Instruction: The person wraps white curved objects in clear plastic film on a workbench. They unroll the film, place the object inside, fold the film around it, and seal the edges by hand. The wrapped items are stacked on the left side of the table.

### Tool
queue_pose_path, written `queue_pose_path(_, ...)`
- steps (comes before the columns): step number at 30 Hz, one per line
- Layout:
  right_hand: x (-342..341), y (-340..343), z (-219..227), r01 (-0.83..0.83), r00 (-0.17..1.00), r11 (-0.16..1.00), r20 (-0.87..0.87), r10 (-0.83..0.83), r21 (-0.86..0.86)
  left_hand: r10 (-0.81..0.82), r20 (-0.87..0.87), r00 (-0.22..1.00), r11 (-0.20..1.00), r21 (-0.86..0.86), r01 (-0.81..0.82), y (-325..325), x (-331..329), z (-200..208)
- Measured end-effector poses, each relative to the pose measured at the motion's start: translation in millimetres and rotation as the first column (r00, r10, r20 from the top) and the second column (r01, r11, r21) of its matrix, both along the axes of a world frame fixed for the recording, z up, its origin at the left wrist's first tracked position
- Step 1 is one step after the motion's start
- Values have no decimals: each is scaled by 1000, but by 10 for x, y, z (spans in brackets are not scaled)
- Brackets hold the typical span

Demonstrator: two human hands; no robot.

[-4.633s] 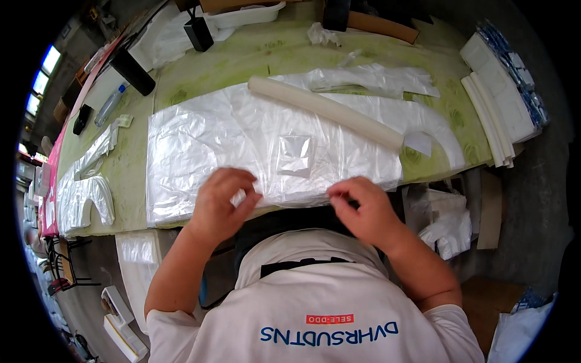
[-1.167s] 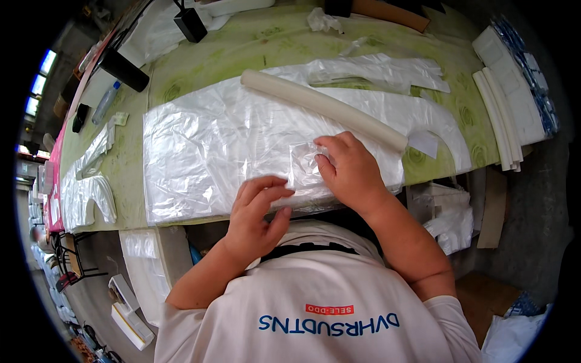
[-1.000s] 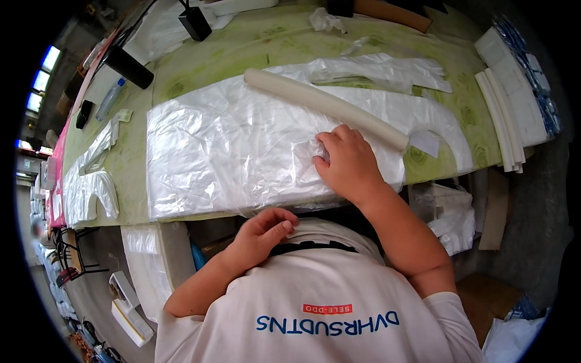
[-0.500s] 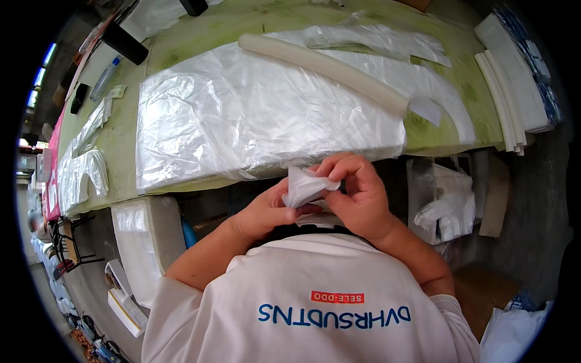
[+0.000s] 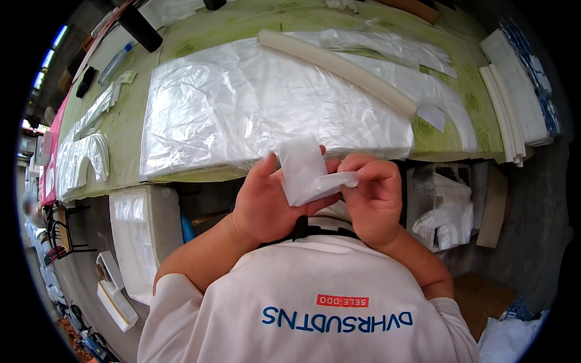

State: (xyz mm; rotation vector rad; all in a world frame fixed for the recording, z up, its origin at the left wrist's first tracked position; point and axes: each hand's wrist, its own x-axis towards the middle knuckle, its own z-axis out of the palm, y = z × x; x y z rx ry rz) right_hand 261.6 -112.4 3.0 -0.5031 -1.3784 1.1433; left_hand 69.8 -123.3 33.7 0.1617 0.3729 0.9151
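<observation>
A folded piece of thin white tissue-like material (image 5: pixel 301 168) is in front of my chest, near the table's front edge. My left hand (image 5: pixel 266 202) is turned palm up, thumb raised and apart, with the white piece lying across its fingers. Most of those fingers are hidden behind it. With thumb and fingertips, my right hand (image 5: pixel 376 196) pinches the narrow folded end of the same piece. Just beyond both hands, a stack of clear plastic sheets (image 5: pixel 206 115) covers much of the table.
A long pale tube (image 5: pixel 339 71) lies diagonally over the sheets on the green-covered table (image 5: pixel 121 160). A plastic bottle (image 5: pixel 115 65) and black cylinder (image 5: pixel 139 29) are at the far left. White rolls (image 5: pixel 502 112) line the right edge. Below it stands a bin with plastic scraps (image 5: pixel 445 212).
The bunched white piece has been opened out into a longer strip. My left hand has turned palm up with its thumb lifted away, while my right hand has drawn slightly right.
</observation>
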Motion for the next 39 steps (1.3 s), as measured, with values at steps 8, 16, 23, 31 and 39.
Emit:
queue_pose_path(8,-40,-24,-35,-47,999,997,-28,45,-65,-54,-344,937,994,75,85,-54,-78,-89)
queue_pose_path(16,50,99,-81,-164,968,979,213,135,121,-23,-381,924,1000,-3,24,-52,-68,-72)
queue_pose_path(23,29,26,-73,-79,992,993,87,87,-92,-16,-418,908,1000,-13,12,8,-31,-107)
queue_pose_path(31,25,78,40,-35,993,998,112,28,58,30,-291,956,996,-72,-53,71,-66,-185)
queue_pose_path(39,98,77,-28,-70,949,997,310,56,35,26,-453,891,1000,7,-25,51,-15,-159)
